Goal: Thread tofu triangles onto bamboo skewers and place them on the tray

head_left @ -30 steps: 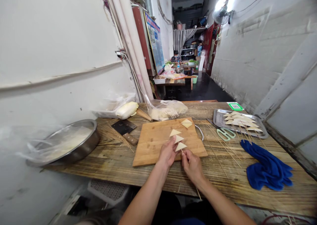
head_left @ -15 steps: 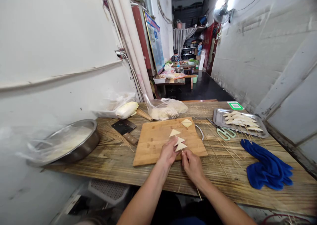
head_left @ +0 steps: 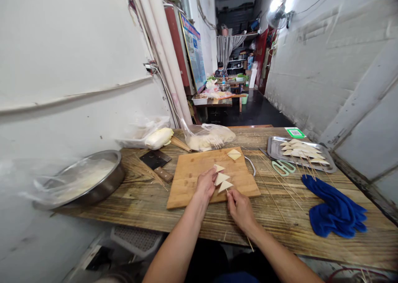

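The right hand (head_left: 241,208) grips a skewer (head_left: 250,244); two overlapping pale triangles (head_left: 225,186) lie just past its fingertips. The left hand (head_left: 205,182) touches a third triangle (head_left: 219,168), its grip unclear. Well beyond the right hand, a green card (head_left: 295,132) shows a QR code; farther, a poster's (head_left: 194,52) writing is unreadable.

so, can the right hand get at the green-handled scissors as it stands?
Probably, but the right hand is gripping a skewer and would likely need to let go first. Only a corner of the cutting board and thin loose skewers lie between; nothing tall blocks the scissors.
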The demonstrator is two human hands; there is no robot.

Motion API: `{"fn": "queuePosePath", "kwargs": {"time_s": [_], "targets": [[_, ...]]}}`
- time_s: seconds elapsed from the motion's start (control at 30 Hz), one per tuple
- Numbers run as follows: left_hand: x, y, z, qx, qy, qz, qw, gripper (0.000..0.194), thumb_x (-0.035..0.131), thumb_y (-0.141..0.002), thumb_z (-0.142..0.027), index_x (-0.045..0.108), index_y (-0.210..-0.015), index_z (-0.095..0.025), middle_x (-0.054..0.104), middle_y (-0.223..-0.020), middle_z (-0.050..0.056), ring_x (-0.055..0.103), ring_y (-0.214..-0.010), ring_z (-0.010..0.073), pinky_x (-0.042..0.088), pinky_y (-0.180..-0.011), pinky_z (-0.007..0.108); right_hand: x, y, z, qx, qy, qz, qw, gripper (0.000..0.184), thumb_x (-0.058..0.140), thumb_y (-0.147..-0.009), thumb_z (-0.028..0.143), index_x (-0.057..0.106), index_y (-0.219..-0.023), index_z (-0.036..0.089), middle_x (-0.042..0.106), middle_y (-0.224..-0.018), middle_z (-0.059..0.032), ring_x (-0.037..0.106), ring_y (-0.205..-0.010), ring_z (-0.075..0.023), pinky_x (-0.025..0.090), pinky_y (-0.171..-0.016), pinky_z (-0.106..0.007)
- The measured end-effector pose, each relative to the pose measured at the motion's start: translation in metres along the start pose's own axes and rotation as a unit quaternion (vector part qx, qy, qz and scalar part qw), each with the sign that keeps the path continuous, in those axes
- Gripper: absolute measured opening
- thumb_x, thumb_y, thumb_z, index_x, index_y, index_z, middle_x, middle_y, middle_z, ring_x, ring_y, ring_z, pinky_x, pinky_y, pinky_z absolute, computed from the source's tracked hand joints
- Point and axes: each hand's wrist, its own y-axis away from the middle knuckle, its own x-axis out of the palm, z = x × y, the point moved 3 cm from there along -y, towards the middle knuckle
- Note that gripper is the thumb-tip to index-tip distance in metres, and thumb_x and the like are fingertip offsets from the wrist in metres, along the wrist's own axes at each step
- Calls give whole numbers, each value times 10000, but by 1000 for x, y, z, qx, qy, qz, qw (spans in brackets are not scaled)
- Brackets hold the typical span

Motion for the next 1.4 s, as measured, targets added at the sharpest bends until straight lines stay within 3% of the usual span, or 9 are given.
{"fn": "queuePosePath", "kwargs": {"time_s": [0.57,0.8,1.0,1.4], "targets": [[3,4,9,-31,10,21,999,94,565,-769,-149,617,-768,-71,675,-685,99,630,-588,159,513,-605,275,0,-1,-2,10,13,-5,1000,273,304,-880,240,539,-756,174,597,-614,-27,565,-549,-143,376,-550,-218],[3,9,6,-46,28,63,997,354,461,-827,-422,619,-822,-106,661,-676,82,619,-572,161,505,-590,293,-4,-3,0,18,0,-8,1000,278,315,-881,254,537,-730,180,569,-568,-8,529,-494,-130,357,-512,-207],[4,17,14,-4,-8,44,999,148,674,-684,-219,625,-733,-88,657,-655,65,602,-553,135,486,-550,245,-4,-2,1,18,-10,-16,1000,277,305,-888,266,533,-753,185,566,-570,-4,531,-513,-134,378,-535,-212],[8,18,20,-53,-21,28,998,110,630,-725,-196,607,-759,-94,665,-695,89,634,-610,175,499,-529,271,-7,-3,0,15,4,-26,1000,286,300,-884,254,545,-762,173,583,-593,-14,552,-540,-140,385,-557,-224]]}}
